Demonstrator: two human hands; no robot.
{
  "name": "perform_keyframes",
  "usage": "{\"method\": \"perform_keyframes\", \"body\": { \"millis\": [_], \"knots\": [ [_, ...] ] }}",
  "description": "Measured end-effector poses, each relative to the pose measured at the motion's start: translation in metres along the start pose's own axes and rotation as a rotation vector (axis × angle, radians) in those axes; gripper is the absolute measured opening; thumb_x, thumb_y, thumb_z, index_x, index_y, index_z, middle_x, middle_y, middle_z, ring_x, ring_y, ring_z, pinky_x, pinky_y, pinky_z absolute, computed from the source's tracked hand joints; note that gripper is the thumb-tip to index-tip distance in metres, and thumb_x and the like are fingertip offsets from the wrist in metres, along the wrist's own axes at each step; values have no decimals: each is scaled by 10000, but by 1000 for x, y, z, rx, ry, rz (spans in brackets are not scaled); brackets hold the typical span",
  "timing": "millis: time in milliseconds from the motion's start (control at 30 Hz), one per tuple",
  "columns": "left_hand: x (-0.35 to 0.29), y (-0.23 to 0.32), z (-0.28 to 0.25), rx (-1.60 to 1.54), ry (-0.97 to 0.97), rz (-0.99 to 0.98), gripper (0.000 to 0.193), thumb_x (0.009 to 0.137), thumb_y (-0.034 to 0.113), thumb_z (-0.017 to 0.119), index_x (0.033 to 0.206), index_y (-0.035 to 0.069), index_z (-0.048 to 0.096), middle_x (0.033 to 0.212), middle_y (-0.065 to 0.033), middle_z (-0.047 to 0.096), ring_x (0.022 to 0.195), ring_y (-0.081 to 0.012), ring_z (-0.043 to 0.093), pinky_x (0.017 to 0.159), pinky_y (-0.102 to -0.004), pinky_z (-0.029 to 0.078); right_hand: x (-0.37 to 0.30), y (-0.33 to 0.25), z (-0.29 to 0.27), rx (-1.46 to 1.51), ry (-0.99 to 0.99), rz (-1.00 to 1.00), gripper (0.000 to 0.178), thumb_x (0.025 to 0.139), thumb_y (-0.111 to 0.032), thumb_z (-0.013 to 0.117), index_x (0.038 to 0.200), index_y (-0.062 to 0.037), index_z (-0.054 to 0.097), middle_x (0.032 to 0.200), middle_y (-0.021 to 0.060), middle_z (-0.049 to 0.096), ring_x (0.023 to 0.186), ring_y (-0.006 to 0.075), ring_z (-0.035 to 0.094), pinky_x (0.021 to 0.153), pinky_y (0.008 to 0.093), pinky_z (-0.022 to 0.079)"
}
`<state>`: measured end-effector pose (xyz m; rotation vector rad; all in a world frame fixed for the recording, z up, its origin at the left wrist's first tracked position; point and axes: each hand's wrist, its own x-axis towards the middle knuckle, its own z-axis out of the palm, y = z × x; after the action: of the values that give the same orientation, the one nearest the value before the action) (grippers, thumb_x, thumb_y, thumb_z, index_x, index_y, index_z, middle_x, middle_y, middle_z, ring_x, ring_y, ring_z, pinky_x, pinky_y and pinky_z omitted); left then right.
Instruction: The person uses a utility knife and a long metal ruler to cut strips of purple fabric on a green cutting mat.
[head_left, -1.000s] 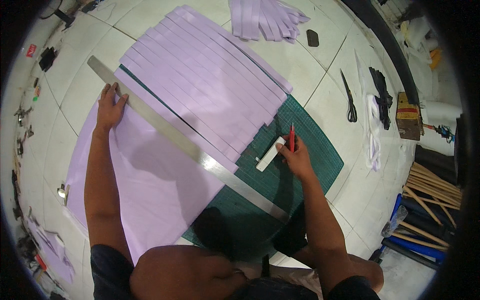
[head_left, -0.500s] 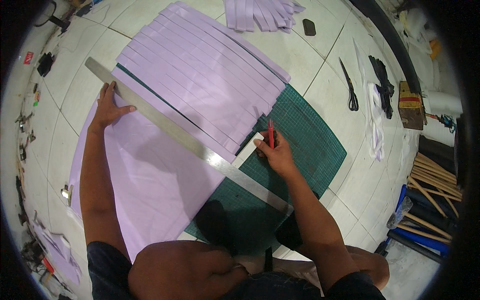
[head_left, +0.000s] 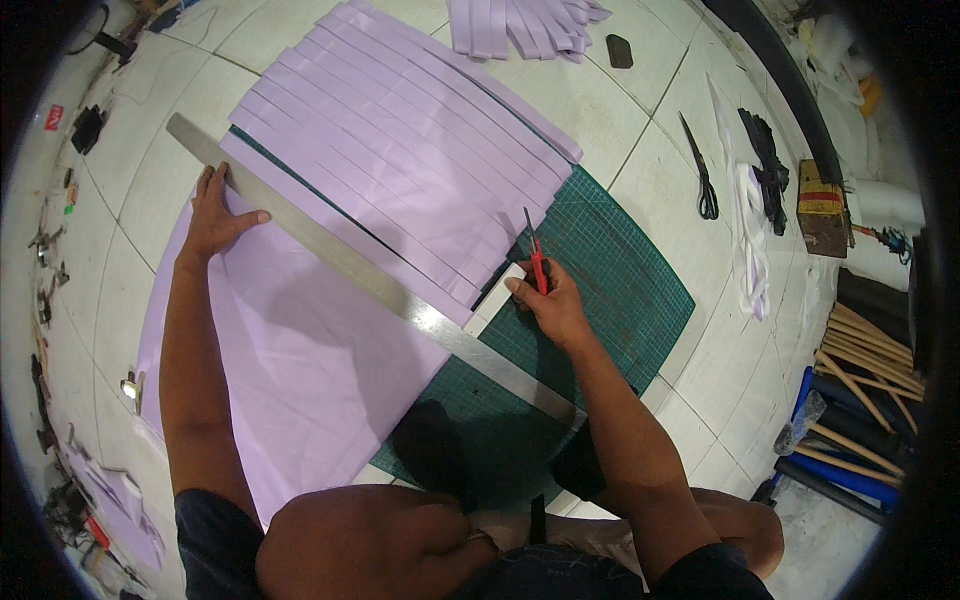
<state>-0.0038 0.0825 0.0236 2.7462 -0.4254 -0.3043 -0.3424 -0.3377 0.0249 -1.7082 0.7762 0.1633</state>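
Steel straightedge [head_left: 350,262] lay diagonally across a lilac sheet [head_left: 300,360], the left hand [head_left: 218,220] splayed with fingertips near its upper-left end. The right hand [head_left: 553,305] gripped a white bar [head_left: 490,305], set against or just beside the straightedge, plus a red-handled pointed tool [head_left: 539,268]. The step was judged to be setting strip width with the bar; the next move appeared to call for steady left-hand pressure. Lilac strips [head_left: 400,150] lay side by side beyond, partly over a green gridded cutting mat [head_left: 620,250]. White floor tiles [head_left: 640,130] bore black scissors [head_left: 704,190]; wooden rods [head_left: 870,345] were noted at right.
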Motion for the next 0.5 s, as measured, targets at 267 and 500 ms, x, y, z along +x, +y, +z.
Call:
{"method": "perform_keyframes", "body": {
  "millis": [267,500],
  "knots": [
    [1,9,2,-18,-19,3,1266,539,510,901,1530,25,280,1588,-265,198,1494,-381,176,1212,-503,149,0,0,-8,-9,-12,10,509,814,-305,817,1170,-3,614,891,40,611,767,143,579,706,298,489],
    [-3,-3,0,66,-32,-26,1258,571,575,858,1535,18,271,1587,-282,199,1494,-397,171,1209,-524,129,3,5,-1,-69,16,2,493,815,-296,814,1152,2,614,913,59,631,798,167,596,728,313,497]
  ]
}}
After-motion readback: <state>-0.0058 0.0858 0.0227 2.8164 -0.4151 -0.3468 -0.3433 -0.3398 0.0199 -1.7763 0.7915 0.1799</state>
